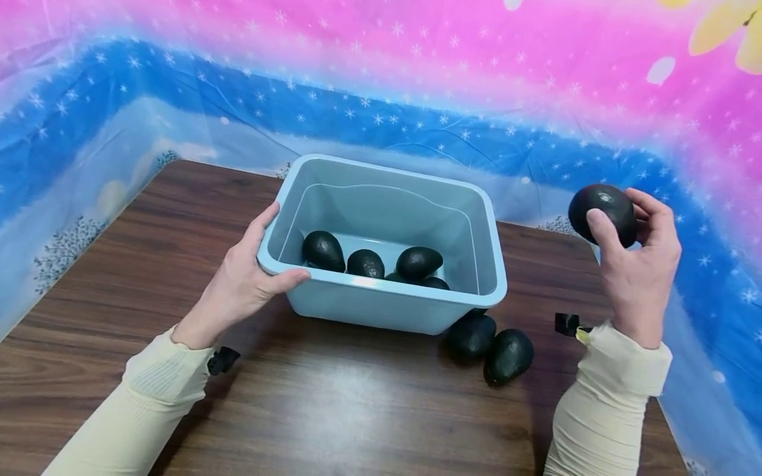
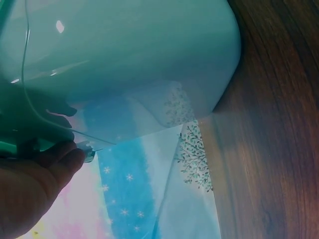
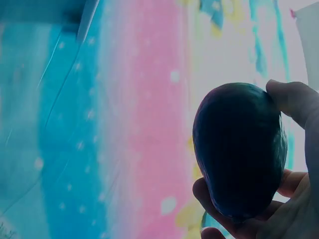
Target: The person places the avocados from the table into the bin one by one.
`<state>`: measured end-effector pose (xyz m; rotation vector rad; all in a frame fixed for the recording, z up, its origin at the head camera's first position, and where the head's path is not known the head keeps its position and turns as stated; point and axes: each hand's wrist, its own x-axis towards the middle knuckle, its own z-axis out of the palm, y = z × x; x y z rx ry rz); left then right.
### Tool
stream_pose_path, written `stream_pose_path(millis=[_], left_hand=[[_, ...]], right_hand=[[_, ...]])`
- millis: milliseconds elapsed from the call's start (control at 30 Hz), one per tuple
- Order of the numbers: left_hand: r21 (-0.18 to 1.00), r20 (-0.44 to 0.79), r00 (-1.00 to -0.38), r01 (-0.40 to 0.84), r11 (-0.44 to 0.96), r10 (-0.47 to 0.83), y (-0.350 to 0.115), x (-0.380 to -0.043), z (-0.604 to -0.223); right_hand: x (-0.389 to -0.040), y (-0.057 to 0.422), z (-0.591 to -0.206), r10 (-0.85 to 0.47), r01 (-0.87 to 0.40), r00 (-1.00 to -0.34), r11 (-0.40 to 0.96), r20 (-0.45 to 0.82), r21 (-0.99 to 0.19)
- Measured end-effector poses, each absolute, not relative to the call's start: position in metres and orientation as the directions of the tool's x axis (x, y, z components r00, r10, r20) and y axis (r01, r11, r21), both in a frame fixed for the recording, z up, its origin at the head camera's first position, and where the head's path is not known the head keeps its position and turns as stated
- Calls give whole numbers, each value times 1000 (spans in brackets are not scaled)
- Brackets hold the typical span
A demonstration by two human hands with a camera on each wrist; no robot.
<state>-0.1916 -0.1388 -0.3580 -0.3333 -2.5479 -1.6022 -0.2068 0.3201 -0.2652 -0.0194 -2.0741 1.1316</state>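
My right hand [image 1: 643, 264] holds a dark avocado [image 1: 604, 215] up in the air, right of the bin, with the thumb on its near side and the fingers round the far side. In the right wrist view the same avocado [image 3: 239, 149] fills the grasp. A light blue-grey plastic bin [image 1: 369, 304] stands on the table, and several avocados [image 1: 419, 263] lie inside it. The left hand [image 1: 238, 284] grips the bin's left end, its thumb over the near rim and fingers along the outside. In the left wrist view, fingertips [image 2: 70, 159] meet the bin's edge.
A few more avocados [image 1: 508, 357] lie on the brown wooden table [image 1: 357, 410] by the bin's near right corner, one partly hidden under its rim. Behind the table hangs a pink and blue patterned cloth [image 1: 369, 99].
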Motion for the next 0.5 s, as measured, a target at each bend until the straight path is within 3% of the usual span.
stream_pose_path(millis=[167,500], left_hand=[[880,226,-968,251,402,110,-141,-189,-358],[871,235,-964,265,413,125,-139,-190,-360]], right_hand=[[-197,286,-251,208,-470,-688,601,695,-646],[-182,253,-257,26,-562,-674,631,739,-535]])
